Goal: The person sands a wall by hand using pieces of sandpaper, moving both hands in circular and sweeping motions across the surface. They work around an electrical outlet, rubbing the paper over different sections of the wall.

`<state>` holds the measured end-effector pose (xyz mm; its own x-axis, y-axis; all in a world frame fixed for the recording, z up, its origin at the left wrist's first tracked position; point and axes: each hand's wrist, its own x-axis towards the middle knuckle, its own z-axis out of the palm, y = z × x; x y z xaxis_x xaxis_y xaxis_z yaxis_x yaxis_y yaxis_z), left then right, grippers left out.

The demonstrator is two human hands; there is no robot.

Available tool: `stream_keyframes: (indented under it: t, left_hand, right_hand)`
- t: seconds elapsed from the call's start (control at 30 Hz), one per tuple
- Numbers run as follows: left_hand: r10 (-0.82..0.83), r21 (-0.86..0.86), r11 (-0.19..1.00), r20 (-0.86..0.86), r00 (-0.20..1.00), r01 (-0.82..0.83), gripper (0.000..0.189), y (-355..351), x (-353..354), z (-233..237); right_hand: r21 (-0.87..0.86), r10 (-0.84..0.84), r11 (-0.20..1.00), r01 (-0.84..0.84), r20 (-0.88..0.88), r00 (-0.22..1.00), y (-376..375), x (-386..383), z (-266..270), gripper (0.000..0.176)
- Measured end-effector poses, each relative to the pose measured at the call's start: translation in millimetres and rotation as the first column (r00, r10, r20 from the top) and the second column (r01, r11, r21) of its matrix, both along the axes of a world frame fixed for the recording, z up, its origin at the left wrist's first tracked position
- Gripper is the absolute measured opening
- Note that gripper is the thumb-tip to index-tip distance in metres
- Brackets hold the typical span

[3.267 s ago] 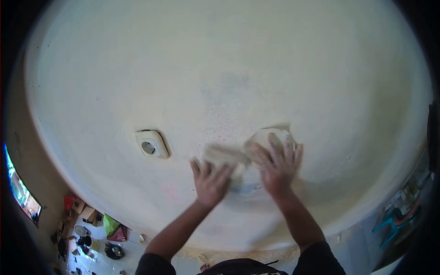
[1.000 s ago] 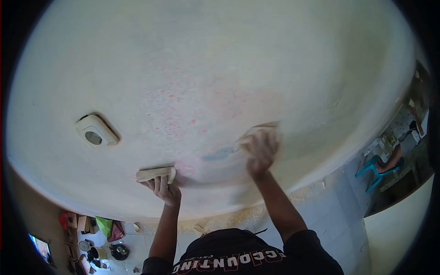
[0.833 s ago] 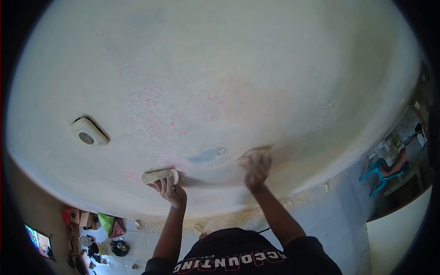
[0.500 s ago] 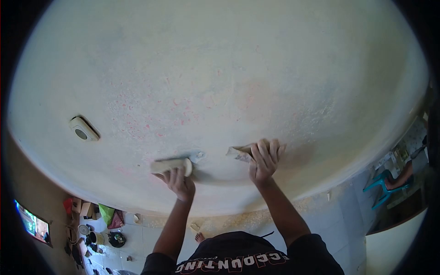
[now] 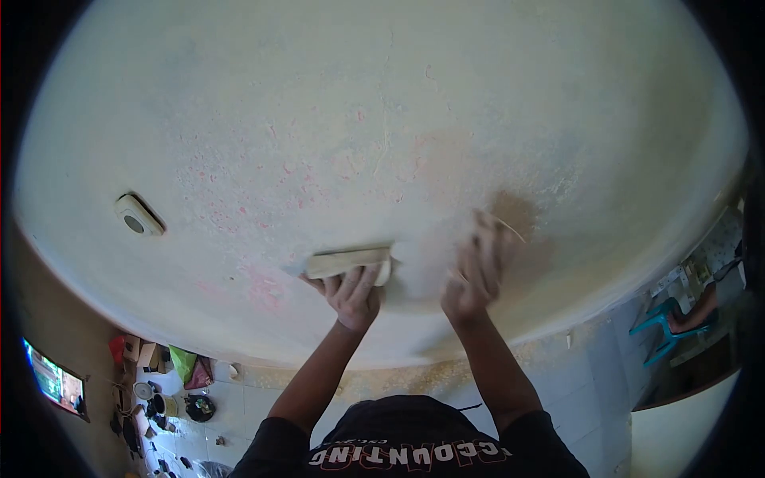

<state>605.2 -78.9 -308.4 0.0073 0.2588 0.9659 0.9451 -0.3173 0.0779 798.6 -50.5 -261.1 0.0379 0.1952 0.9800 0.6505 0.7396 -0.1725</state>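
A cream wall (image 5: pixel 382 119) with pink specks and worn patches fills the view. My left hand (image 5: pixel 351 293) grips a pale sanding block (image 5: pixel 349 262) and presses it flat against the wall. My right hand (image 5: pixel 476 275) is blurred and presses a sheet of sandpaper (image 5: pixel 502 227) against the wall just right of the block, over a brownish patch. The sheet is mostly hidden under the fingers.
A white wall socket (image 5: pixel 135 217) sits on the wall at the left. On the tiled floor lie boxes, a green bag and small items (image 5: pixel 171 382) at the lower left. A teal plastic chair (image 5: pixel 661 327) and another person's arm (image 5: pixel 701 303) show at the right edge.
Both hands have shifted right and up along the wall. The block has slid closer to my right hand, which now moves fast over the brownish patch. The view has tilted slightly.
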Motion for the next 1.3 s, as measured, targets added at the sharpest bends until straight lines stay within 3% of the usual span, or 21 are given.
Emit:
stream_keyframes:
  t: [0.07, 0.2, 0.3, 0.43, 0.6, 0.7, 0.83, 0.93, 1.0, 1.07, 1.2, 1.3]
  left_hand:
    - [-0.032, -0.086, 0.996, -0.080, 0.996, 0.025, 0.033, -4.3, 2.2, -26.0]
    - [0.007, -0.208, 0.978, -0.118, 0.993, -0.032, 0.031, -24.9, -37.5, -57.2]
    - [0.134, -0.199, 0.968, -0.095, 0.986, -0.150, 0.030, -37.6, -83.6, -60.9]
    - [0.235, -0.221, 0.948, -0.011, 0.972, -0.231, 0.028, -49.9, -109.2, -45.8]
    - [0.254, -0.191, 0.952, 0.052, 0.966, -0.240, 0.033, -53.1, -121.4, -58.2]
    - [0.229, -0.145, 0.964, 0.025, 0.973, -0.223, 0.035, -50.4, -125.0, -40.7]
    - [0.191, 0.030, 0.980, 0.083, 0.978, -0.194, 0.036, -27.5, -134.6, 5.7]
    - [0.160, -0.008, 0.987, 0.073, 0.984, -0.160, 0.036, -26.8, -138.5, -5.3]
    - [0.135, -0.052, 0.990, 0.050, 0.990, -0.132, 0.035, -32.2, -140.2, -25.5]
    - [0.142, -0.082, 0.986, -0.020, 0.990, -0.143, 0.035, -34.9, -145.8, -37.9]
    - [0.056, 0.024, 0.998, -0.053, 0.997, -0.055, 0.039, -31.1, -151.2, -13.3]
    - [0.034, 0.000, 0.999, -0.035, 0.999, -0.034, 0.040, -33.4, -155.2, -22.8]
  right_hand:
    - [-0.041, -0.124, 0.991, 0.130, 0.131, 0.984, 12.8, -23.0, 2.1, 0.027]
    - [0.004, -0.069, 0.997, 0.071, 0.249, 0.966, 12.3, -35.3, -59.1, 0.028]
    - [0.045, -0.075, 0.997, 0.062, 0.382, 0.921, 13.4, -34.3, -57.7, 0.031]
    - [0.059, -0.094, 0.995, 0.082, 0.259, 0.961, 7.7, -56.4, 1.6, 0.033]
    - [-0.010, -0.040, 0.999, 0.047, 0.359, 0.932, -2.3, -78.7, -81.8, 0.033]
    - [0.048, -0.079, 0.997, 0.065, 0.454, 0.887, -3.1, -79.1, -85.9, 0.032]
    - [0.076, -0.149, 0.988, 0.132, 0.304, 0.941, -0.3, -95.6, -14.7, 0.030]
    - [-0.087, -0.073, 0.992, 0.094, 0.220, 0.973, -8.4, -101.4, -45.0, 0.029]
    - [-0.094, -0.079, 0.990, 0.106, 0.253, 0.964, -12.0, -100.5, -92.6, 0.026]
    - [-0.062, -0.092, 0.992, 0.112, 0.259, 0.961, -13.2, -99.8, -106.6, 0.025]
    - [-0.013, -0.064, 0.998, 0.068, 0.198, 0.978, -5.9, -105.0, -36.7, 0.025]
    - [0.005, -0.142, 0.990, 0.142, 0.124, 0.982, -11.9, -113.3, -18.0, 0.025]
